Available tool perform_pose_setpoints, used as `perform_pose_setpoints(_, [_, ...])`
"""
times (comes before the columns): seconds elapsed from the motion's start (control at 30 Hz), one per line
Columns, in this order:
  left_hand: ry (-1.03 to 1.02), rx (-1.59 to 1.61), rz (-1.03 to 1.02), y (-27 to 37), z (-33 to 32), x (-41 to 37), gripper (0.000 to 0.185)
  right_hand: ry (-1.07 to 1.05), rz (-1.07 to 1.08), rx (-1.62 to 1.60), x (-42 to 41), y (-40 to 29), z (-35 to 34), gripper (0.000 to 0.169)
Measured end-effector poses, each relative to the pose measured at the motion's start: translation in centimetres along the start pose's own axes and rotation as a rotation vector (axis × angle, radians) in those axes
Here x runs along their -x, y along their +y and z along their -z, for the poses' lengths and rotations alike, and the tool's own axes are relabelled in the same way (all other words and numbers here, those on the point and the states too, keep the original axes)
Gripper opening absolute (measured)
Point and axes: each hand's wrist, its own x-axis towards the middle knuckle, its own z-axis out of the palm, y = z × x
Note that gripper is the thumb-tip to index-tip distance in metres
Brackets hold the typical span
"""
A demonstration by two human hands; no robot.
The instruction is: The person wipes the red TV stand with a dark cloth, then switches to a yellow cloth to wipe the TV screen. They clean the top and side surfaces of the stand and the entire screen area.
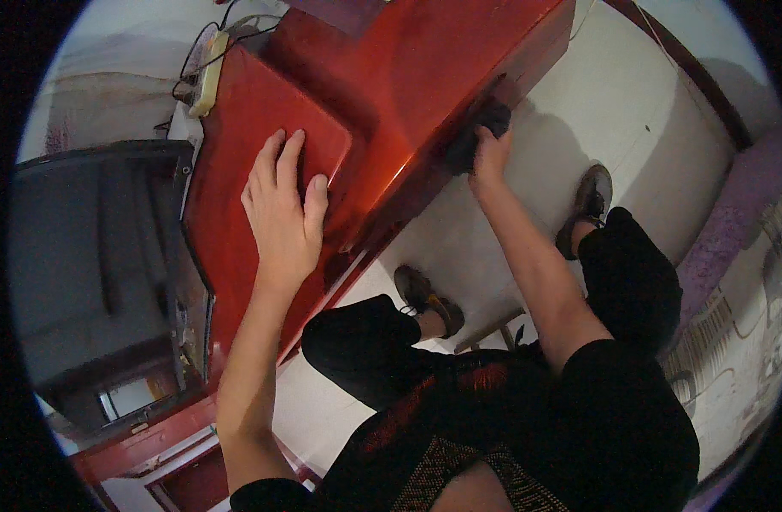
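Observation:
My left hand (281, 205) rests with fingers apart on the raised part of a glossy red wooden cabinet (237, 128). Nothing is held in it. My right hand (493, 144) is at the cabinet's front side, low and to the right. Its fingers are closed on a dark cloth (474, 137), which lies against the front face. Part of the cloth and some of the right fingers are hidden or blurred. A lower red top surface (423, 70) stretches away beyond the raised part.
A power strip (210, 73) with black cords sits at the cabinet's back edge. To the left stands a large dark television (109, 256). A purple cloth and a patterned cover (730, 345) lie at the right. My shoes (593, 195) are on the pale tiled floor (551, 141).

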Motion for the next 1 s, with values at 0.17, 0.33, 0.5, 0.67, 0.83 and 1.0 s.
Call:
perform_pose_setpoints(0.17, [-0.006, 0.002, -0.001, 0.1, -0.1, -0.2, 0.055, 0.196, 0.031, 0.480, 9.9, 9.0, -2.6, 0.059])
perform_pose_setpoints(0.33, [-0.020, 0.019, -0.017, 0.7, 0.1, -1.3, 0.056, 0.197, -0.164, 0.310, 12.8, 15.2, -2.1, 0.045])
perform_pose_setpoints(0.5, [-0.034, 0.027, 0.003, 0.1, 0.0, -0.3, 0.057, 0.076, -0.601, -0.365, 3.3, 12.0, 1.8, 0.010])
perform_pose_setpoints(0.67, [-0.041, 0.010, 0.007, 0.4, 0.2, -0.6, 0.058, 0.009, -0.335, -0.157, -4.9, 9.0, 4.4, 0.028])
perform_pose_setpoints(0.83, [-0.055, 0.015, 0.026, 0.3, 0.0, -0.3, 0.058, 0.137, -0.492, 0.000, 7.0, 12.7, 1.4, 0.036])
perform_pose_setpoints(1.0, [-0.055, 0.013, -0.014, 1.0, 0.1, -1.4, 0.062, 0.070, -0.877, -0.254, 8.5, 12.8, 0.1, 0.023])
